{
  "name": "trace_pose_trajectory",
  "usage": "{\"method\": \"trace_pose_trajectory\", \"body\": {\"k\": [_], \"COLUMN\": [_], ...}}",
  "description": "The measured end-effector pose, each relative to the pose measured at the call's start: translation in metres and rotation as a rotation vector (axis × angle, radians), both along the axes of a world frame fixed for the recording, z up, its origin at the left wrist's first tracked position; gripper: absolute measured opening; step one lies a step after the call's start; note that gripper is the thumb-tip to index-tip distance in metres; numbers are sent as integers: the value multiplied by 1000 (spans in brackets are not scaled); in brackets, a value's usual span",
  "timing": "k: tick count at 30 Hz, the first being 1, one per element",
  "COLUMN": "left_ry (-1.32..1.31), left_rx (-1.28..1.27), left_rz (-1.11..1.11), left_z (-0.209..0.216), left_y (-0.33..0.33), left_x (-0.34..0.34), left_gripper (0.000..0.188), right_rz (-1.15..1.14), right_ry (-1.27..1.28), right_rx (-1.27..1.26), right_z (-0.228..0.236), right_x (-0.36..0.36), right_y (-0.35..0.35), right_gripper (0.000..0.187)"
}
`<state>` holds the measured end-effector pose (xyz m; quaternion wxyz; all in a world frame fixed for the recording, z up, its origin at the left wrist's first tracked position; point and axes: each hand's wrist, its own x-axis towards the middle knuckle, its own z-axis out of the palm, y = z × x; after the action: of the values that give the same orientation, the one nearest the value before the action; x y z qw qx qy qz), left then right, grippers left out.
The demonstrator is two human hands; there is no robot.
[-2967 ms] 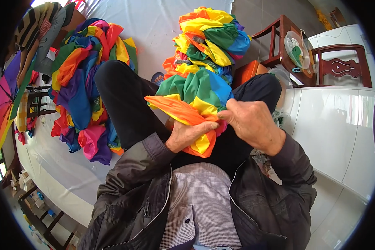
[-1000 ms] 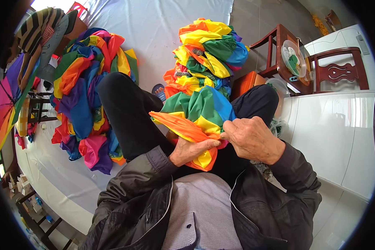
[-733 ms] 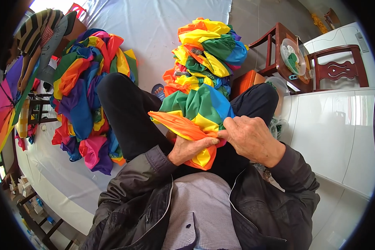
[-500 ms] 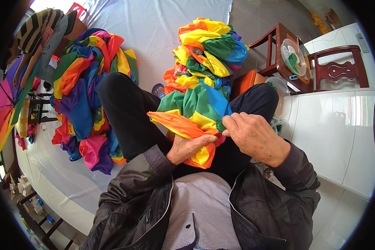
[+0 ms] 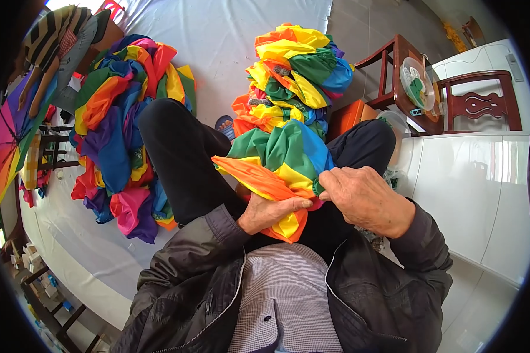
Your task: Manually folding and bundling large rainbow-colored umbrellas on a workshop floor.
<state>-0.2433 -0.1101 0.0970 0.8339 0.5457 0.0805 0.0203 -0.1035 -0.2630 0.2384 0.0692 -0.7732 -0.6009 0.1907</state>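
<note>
Over my lap lies a rainbow-striped piece of thin fabric (image 5: 277, 147) in green, blue, orange and yellow, bunched into folds. My left hand (image 5: 271, 213) is closed on its near part, thumb on top, with an orange and yellow fold hanging below. At the fabric's right side my right hand (image 5: 368, 200) pinches with thumb and forefinger at a small dark green ridged round piece (image 5: 317, 187). That piece is mostly hidden by the fingertips, so I cannot tell whether it is fixed to the fabric.
A heap of similar rainbow fabric (image 5: 294, 65) rises beyond my knees; another heap (image 5: 121, 135) lies left. At far left a person (image 5: 47, 53) sits by an open rainbow umbrella (image 5: 17, 129). Right stand a wooden chair with a plastic tub (image 5: 415, 85), another chair (image 5: 480, 106) and white cabinets (image 5: 459, 188).
My right hand has moved slightly right and down, still pinching the green piece. The fabric and my left hand have shifted slightly down and right in view.
</note>
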Motion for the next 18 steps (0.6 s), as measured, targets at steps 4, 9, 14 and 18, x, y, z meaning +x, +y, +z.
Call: {"method": "trace_pose_trajectory", "body": {"k": [4,9,14,18], "left_ry": [-4,21,17,7], "left_rx": [-15,-16,47,77], "left_rz": [-1,-17,-46,-33], "left_z": [-2,1,1,-3], "left_y": [-1,-3,-4,-7], "left_x": [-1,-1,-2,-3], "left_gripper": [27,29,30,30], "right_rz": [13,-1,-29,-43], "right_ry": [7,41,105,113], "right_rx": [11,-16,0,68], "right_z": [-2,-5,-6,-10], "right_x": [1,3,2,1], "right_y": [0,-2,-6,-9], "right_gripper": [22,23,24,19]}}
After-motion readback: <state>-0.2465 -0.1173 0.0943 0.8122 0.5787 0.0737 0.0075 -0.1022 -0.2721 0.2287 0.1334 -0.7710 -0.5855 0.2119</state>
